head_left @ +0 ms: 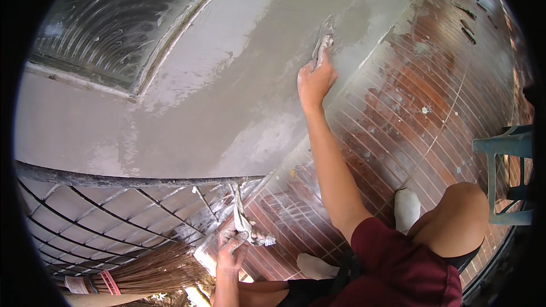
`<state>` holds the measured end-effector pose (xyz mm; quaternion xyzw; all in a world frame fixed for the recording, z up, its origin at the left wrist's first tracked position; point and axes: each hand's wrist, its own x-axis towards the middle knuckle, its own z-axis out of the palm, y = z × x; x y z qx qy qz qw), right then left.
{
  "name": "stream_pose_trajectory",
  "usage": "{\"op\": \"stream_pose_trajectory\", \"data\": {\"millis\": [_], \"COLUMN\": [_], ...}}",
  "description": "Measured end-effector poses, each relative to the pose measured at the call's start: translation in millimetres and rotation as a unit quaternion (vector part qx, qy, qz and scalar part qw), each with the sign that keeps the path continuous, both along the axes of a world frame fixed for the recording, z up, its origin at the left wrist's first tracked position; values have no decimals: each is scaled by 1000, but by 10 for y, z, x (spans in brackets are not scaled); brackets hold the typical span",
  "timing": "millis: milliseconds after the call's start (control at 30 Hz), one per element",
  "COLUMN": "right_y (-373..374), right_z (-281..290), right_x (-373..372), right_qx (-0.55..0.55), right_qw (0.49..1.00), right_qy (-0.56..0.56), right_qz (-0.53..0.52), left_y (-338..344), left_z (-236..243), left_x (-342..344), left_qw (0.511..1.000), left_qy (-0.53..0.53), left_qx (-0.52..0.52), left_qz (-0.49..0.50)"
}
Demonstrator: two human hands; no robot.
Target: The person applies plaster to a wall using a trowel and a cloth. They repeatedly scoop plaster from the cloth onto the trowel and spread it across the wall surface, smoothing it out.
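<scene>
My right hand point(317, 82) is stretched out to the wall point(227, 113). Its fingers are closed round a plaster-smeared trowel point(328, 24), which lies against the damp grey coating. Much of the trowel is covered by the fingers, and its outline blends with the wet surface. Low in the view, my left hand point(231, 253) is closed on a thin, whitish, plaster-caked tool point(241, 216). This tool points up toward the wall's lower edge, and its exact kind cannot be made out. Pale plaster coats the fingers of both hands.
A window pane point(114, 28) with swirled white smears is set in the wall. Black metal lattice point(102, 207) and a twig broom point(153, 267) stand at lower left. Reddish ribbed tiles point(392, 113) run along the wall's right side, with a green plastic stool point(500, 148) at far right.
</scene>
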<state>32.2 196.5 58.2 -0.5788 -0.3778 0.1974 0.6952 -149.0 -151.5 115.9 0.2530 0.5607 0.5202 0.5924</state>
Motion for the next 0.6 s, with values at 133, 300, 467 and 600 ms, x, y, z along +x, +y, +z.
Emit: {"op": "stream_pose_trajectory", "data": {"millis": [133, 300, 467, 600], "right_y": [-662, -1745, -1840, -748], "right_z": [-104, -570, -758, -349], "right_x": [-454, -883, -376, 269], "right_qx": [76, 175, 171, 121], "right_qw": [992, 934, 965, 992], "right_qy": [-83, -138, -52, 6], "right_qz": [62, 280, 195, 38], "left_y": [41, 102, 62, 86], "left_z": [68, 98, 178, 185], "left_x": [-1, 9, -10, -44], "left_qw": [997, 995, 995, 992], "left_qy": [-14, 0, 1, -30], "left_qx": [62, 80, 92, 122], "left_qz": [-35, -60, -34, -12]}}
